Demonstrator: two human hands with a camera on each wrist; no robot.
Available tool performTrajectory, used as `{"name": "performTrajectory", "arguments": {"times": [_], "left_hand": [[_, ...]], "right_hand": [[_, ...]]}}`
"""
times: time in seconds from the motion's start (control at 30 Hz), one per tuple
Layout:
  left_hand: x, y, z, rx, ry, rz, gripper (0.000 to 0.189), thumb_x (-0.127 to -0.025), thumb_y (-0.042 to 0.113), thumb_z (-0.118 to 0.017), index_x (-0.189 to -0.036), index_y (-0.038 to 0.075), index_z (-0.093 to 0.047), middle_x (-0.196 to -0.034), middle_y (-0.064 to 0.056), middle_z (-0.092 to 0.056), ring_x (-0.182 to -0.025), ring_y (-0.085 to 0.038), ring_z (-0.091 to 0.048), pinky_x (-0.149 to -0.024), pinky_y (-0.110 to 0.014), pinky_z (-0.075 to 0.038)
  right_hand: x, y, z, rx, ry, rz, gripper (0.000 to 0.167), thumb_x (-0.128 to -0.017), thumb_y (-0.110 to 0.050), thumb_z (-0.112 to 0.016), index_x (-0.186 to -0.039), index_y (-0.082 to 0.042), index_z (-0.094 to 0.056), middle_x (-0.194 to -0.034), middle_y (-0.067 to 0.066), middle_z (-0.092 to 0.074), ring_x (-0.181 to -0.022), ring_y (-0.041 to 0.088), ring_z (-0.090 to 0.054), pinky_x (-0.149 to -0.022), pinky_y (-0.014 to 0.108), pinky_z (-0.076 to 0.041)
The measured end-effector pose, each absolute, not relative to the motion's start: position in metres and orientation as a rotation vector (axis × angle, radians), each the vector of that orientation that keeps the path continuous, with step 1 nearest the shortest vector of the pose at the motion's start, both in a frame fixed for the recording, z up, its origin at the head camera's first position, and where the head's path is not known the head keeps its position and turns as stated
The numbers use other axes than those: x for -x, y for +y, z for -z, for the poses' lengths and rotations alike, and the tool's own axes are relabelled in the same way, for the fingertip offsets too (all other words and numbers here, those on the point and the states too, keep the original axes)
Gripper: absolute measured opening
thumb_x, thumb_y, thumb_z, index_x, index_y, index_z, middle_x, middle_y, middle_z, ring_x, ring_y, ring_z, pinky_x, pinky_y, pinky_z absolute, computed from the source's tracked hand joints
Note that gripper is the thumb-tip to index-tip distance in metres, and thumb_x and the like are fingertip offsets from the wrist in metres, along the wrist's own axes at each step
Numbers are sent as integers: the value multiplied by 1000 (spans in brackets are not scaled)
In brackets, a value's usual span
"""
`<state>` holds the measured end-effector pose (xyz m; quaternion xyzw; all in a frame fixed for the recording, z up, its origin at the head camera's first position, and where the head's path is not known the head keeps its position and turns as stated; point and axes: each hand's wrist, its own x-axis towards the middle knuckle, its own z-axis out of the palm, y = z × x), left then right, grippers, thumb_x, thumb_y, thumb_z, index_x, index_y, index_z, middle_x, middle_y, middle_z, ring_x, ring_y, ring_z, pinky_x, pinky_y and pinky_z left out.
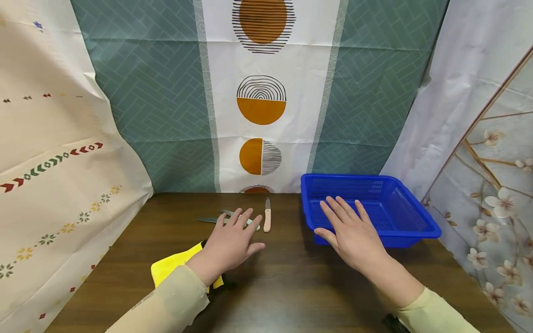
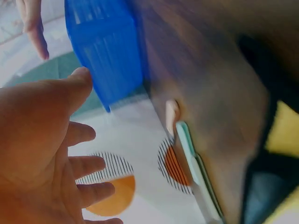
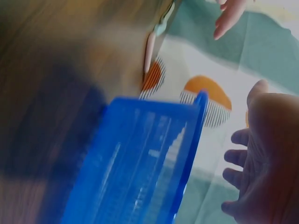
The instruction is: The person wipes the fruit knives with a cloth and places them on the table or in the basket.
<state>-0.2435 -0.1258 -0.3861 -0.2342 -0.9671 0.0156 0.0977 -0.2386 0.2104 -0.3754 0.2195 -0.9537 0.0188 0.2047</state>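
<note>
My left hand (image 1: 230,241) hovers palm down over the table, its fingers spread and holding nothing. Just beyond its fingertips lie a knife with a pale pink handle (image 1: 267,221) and a knife with a mint handle (image 2: 188,142). Another knife, its dark green blade (image 1: 207,219) pointing left, is partly covered by that hand in the head view. A yellow cloth-like item with black edging (image 1: 172,264) lies beneath the left wrist. Over the near left part of a blue plastic basket (image 1: 410,233), my right hand (image 1: 357,237) is held with straight fingers and grips nothing.
The brown wooden table (image 1: 275,291) ends at the back against a hanging curtain (image 1: 166,92) with green panels and orange circles. Patterned cloths hang along the left and right sides. The basket stands at the back right, near the right cloth (image 1: 479,208).
</note>
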Motion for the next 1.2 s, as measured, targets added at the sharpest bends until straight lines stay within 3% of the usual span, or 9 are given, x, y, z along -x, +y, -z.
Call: {"name": "performTrajectory", "arguments": {"times": [0.37, 0.67, 0.93, 1.07, 1.2], "left_hand": [[225, -168, 406, 543, -2905, 32, 75, -107, 58, -65, -165, 14, -52, -168, -20, -46, -149, -46, -50, -113, -72, -42], [209, -185, 408, 376, -2824, -62, 69, -104, 57, -71, -154, 10, -64, -140, -25, -57, -117, -42, -59, -87, -58, -56], [199, -201, 409, 263, -2815, -128, 66, -104, 57, -71, -148, 9, -68, -136, -28, -59, -115, -44, -61, -88, -60, -56], [192, -208, 415, 223, -2750, -186, 63, -100, 57, -76, -138, 7, -74, -120, -27, -62, -100, -42, -64, -76, -54, -58], [185, -211, 416, 193, -2731, -216, 61, -97, 56, -79, -130, 5, -76, -102, -23, -58, -81, -36, -59, -61, -48, -55]], "right_hand": [[228, 159, 390, -810, -2527, -29, 76, -110, -58, -58, -165, -6, -51, -172, 15, -45, -161, 37, -37, -131, 62, -25], [225, 124, 405, -900, -2553, -69, 74, -109, -56, -60, -164, -6, -53, -170, 17, -47, -160, 36, -39, -130, 59, -28], [236, 110, 413, -916, -2628, -71, 73, -111, -57, -55, -164, -6, -52, -169, 17, -48, -159, 37, -41, -130, 60, -28], [243, 105, 418, -915, -2661, -50, 72, -112, -57, -54, -163, -5, -53, -168, 17, -49, -159, 37, -42, -129, 60, -29], [251, 99, 422, -899, -2707, -43, 73, -112, -57, -53, -163, -6, -53, -168, 16, -50, -158, 37, -43, -129, 60, -30]]}}
